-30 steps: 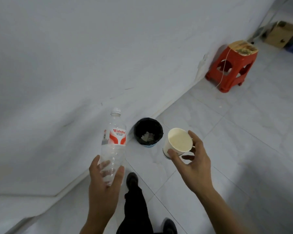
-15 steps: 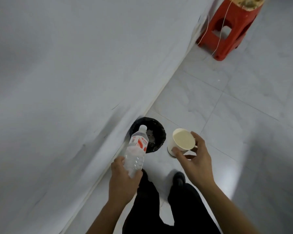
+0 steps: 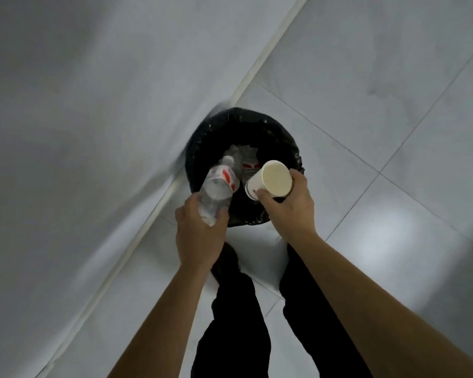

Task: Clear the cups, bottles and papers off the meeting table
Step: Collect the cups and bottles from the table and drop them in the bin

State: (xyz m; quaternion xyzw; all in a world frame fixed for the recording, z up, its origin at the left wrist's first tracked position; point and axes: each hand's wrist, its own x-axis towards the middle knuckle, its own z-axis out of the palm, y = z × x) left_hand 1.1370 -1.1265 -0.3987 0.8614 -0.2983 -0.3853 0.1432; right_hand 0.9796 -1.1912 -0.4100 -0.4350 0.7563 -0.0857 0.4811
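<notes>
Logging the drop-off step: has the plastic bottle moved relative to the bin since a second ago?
Yes. The bottle, gripped by the left hand, went from beside the bin to tilted over its opening.

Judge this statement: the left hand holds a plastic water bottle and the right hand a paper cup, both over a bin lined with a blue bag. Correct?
No: the head view shows the bin bag is black, not blue. The left hand does hold the plastic water bottle and the right hand the paper cup, both over it.
</notes>
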